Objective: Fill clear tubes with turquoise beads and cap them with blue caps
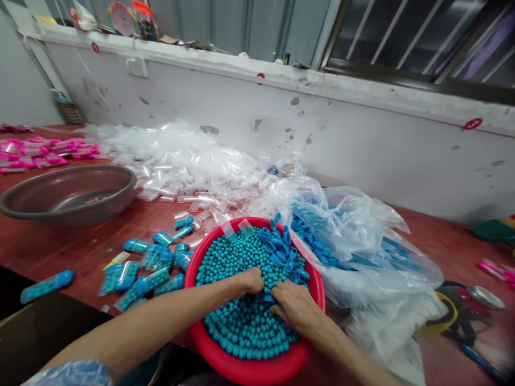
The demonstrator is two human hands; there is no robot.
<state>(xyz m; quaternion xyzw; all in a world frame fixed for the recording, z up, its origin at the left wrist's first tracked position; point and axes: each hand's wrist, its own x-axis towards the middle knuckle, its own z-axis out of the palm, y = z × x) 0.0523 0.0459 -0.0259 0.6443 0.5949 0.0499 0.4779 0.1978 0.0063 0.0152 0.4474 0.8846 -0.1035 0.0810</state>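
A red basin (196,268) full of turquoise beads (229,262) sits right in front of me. My left hand (252,281) is closed and pushed into the beads near the middle; whatever its fingers hold is hidden. Close beside it, my right hand (293,304) curls over the beads, its fingers around a blue cap (269,300). More blue caps (279,245) lie in a heap on the beads at the basin's back right. Clear empty tubes (227,228) rest at its back rim.
Left of the basin lie several bead-filled tubes (155,281), one (47,286) at the table edge. A grey basin (68,212) and pink tubes (44,153) are farther left. Empty clear tubes (193,161) pile up behind. A plastic bag (354,225) of blue caps stands right.
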